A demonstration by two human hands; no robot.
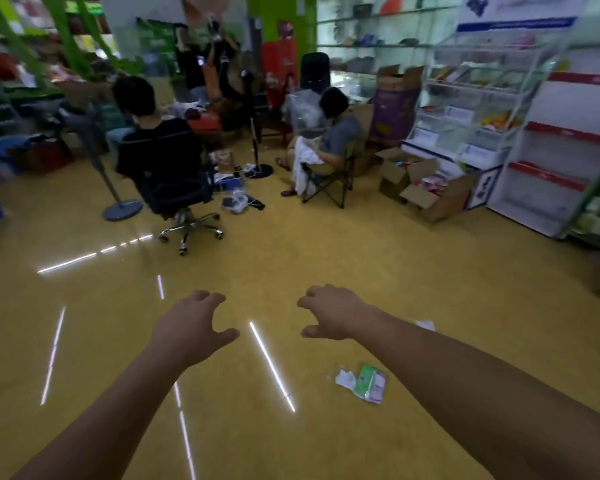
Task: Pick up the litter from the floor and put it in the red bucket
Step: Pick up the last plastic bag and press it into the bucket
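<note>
Litter (360, 381) is seen lying on the yellow floor (291, 258) at the lower right of the frame: a green and pink wrapper (373, 384), with a crumpled white scrap (344, 377) touching its left edge. Both lie just below the right forearm and are touched by neither hand. A second white scrap (425, 324) is partly hidden behind the upper edge of that forearm, right of centre.

The left hand (191, 327) and right hand (329, 315) are held out side by side over the floor at lower centre, palms down and apart from each other. The fingers of each hand are loosely curled, the thumbs are turned inward, and nothing is gripped by either. Bright streaks of reflected light are scattered across the floor around and between the arms.

In the upper half, a person in black is seated on a wheeled office chair (184, 202) at centre left, back turned, beside the round base of a standing fan (122, 209). A person in grey is seated on a folding chair (329, 183) at upper centre, with a white cloth (303, 161) in the lap. Open cardboard boxes (426, 194) are set on the floor right of that chair, at the foot of a wire display rack (471, 109). White shelving with red strips (555, 161) is stood along the right edge. The far background is blurred.
</note>
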